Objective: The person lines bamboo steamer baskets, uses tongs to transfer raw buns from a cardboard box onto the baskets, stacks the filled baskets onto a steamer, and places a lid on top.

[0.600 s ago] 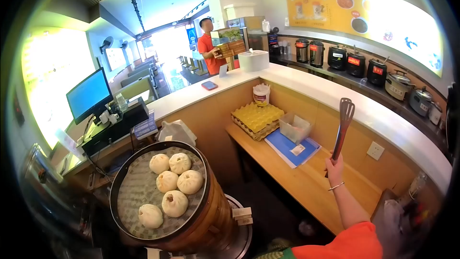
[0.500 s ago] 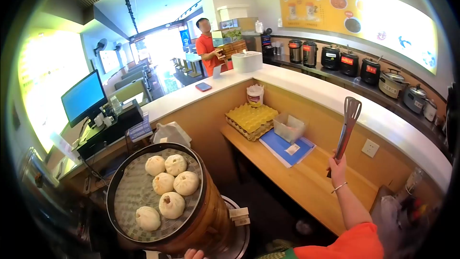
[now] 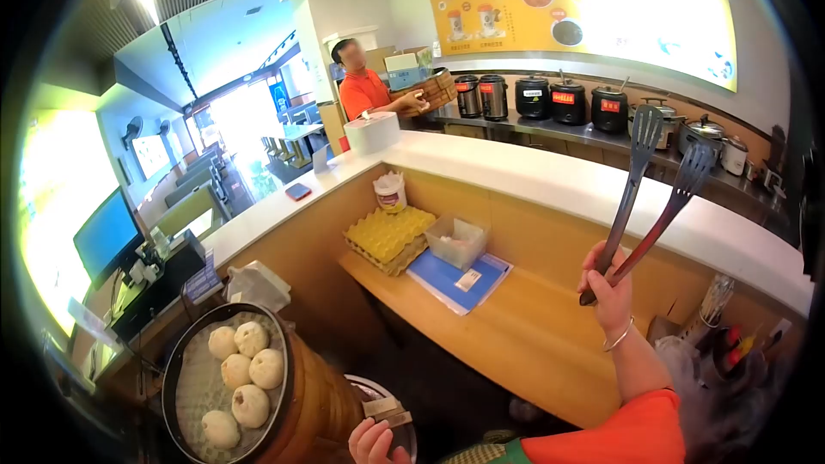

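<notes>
My right hand [image 3: 608, 288] is raised over the wooden desk, its fingers wrapped round a pair of long metal tongs [image 3: 634, 179]. The slotted heads of the tongs point up and stand apart from each other. At the bottom edge my left hand [image 3: 375, 444] is partly in view, fingers loosely bent, with nothing seen in it. It is nearest to the round bamboo steamer [image 3: 311, 391]. Several stuffed buns [image 3: 250, 406] lie on the steamer's mesh liner.
A yellow egg tray [image 3: 391, 236], a clear plastic bin [image 3: 457, 242] and a blue folder [image 3: 464, 279] lie on the desk [image 3: 550, 335]. A white counter [image 3: 516, 172] runs behind. Beyond it, a person in red [image 3: 365, 93] carries bamboo steamer trays [image 3: 425, 94]. Several cookers [image 3: 563, 103] line the wall.
The tongs' arms have spread apart. My view has swung right, and more of my left hand shows. The person in red now holds the trays farther along, past the white box on the counter.
</notes>
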Available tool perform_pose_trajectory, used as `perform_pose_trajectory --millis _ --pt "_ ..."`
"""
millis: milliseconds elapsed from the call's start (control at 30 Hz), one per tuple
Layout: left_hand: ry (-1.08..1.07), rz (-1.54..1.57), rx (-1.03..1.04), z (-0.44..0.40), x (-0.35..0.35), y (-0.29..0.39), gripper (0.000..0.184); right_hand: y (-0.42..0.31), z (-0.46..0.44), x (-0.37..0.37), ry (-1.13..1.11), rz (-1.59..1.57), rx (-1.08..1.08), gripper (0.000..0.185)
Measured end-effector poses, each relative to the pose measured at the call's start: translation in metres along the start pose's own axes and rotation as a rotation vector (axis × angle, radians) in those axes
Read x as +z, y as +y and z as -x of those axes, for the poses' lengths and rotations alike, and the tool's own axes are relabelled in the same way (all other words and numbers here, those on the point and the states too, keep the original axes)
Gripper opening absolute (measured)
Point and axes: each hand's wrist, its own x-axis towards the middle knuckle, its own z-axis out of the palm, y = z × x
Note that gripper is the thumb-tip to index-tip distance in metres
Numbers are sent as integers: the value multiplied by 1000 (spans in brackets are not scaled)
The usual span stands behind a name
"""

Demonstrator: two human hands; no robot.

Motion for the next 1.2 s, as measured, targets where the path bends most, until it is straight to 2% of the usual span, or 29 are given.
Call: perform_pose_trajectory --millis 233,333,433,467,533,833,967,1067,1133,1167,1200 --pt "-48 38 54 -28 72 23 26 -9 -40 -69 19 -32 85 29" --pt "-101 166 128 -46 103 33 30 -21 -53 -96 7 37 94 29" --pt "-109 200 220 -59 133 38 26 -36 -64 -121 32 61 109 29" --pt "-182 177 158 -52 141 37 38 -39 -66 -127 57 49 123 29" --pt "-211 202 180 -62 154 43 37 -43 -72 -142 105 40 135 29" --pt "-227 261 262 -92 192 32 35 -44 -102 -179 222 105 151 27" --pt "-155 263 303 -115 207 19 32 -49 -128 -186 286 185 119 30" --pt "-161 387 249 -134 218 4 35 -57 -138 -178 359 243 126 34" --pt "-160 479 224 -149 215 -5 35 -61 -139 -177 412 345 250 37" --pt "-144 570 237 -155 209 -10 33 -30 -147 -200 464 270 121 39" --pt "-127 655 246 -162 201 -14 32 -36 -141 -193 435 310 200 41"
